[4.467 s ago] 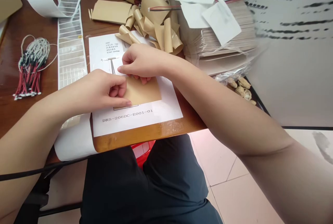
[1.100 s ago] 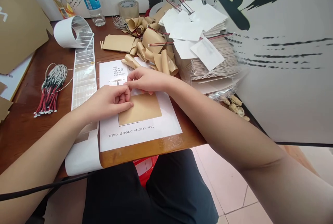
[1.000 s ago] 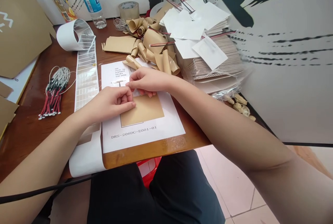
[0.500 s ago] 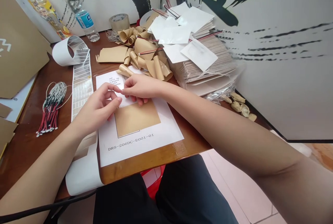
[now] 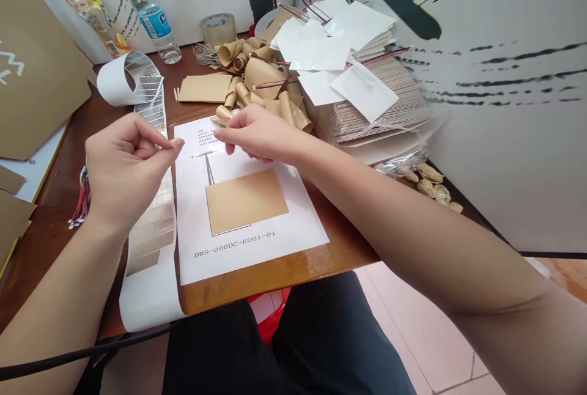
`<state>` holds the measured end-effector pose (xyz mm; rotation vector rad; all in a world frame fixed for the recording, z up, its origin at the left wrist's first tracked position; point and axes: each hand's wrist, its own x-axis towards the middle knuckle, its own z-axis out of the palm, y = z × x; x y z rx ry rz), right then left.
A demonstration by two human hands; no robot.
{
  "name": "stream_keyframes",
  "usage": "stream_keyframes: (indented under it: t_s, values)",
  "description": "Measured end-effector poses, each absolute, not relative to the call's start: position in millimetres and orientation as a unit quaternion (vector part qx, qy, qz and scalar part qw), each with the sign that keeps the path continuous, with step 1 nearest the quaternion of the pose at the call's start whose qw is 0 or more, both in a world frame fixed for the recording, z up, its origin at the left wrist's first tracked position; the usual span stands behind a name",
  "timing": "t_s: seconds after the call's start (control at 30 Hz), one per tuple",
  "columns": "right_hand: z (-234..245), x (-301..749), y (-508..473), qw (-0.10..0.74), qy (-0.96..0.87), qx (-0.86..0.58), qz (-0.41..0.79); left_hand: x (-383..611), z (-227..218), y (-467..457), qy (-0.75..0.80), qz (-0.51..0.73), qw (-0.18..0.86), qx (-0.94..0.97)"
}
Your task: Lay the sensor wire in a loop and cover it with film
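Observation:
A white template sheet (image 5: pixel 257 248) printed "DRS-206DC-E001-01" lies on the wooden table (image 5: pixel 293 266). A tan square piece (image 5: pixel 245 199) rests on it, with a thin wire (image 5: pixel 208 167) running up from its top left corner. My right hand (image 5: pixel 257 133) hovers over the sheet's top, thumb and forefinger pinched at the wire's upper end. My left hand (image 5: pixel 126 166) is raised above the silver label strip (image 5: pixel 153 156), fingertips pinched together; what they hold is too small to make out.
Curled tan backing papers (image 5: pixel 257 83) pile up behind the sheet. A stack of tan and white cards (image 5: pixel 367 101) stands at the right. A bundle of red and black wires (image 5: pixel 82 199) lies left. Bottles (image 5: pixel 153 16), a tape roll (image 5: pixel 219 25) and nutshells (image 5: pixel 433 181) sit around.
My left hand lifted off the tan piece and drew back to the left, over the label strip. The thin wire above the piece is now uncovered. My right hand stayed at the sheet's top.

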<state>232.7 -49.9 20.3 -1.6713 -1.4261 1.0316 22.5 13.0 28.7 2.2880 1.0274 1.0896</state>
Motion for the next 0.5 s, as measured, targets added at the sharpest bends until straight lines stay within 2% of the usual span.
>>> stream_keyframes:
  t_s: [0.1,0.2,0.5]
  values:
    - [20.9,233.4,-51.0,0.386,-0.559,-0.647,0.346,19.5,33.6,9.2,0.393,0.334,0.169,0.840]
    - [19.5,234.6,-51.2,0.420,-0.574,-0.633,0.306,17.4,37.2,7.8,0.386,0.338,0.153,0.845]
    - [13.9,232.3,-46.1,0.499,-0.497,-0.631,0.326,15.0,39.1,8.4,0.378,0.372,0.147,0.835]
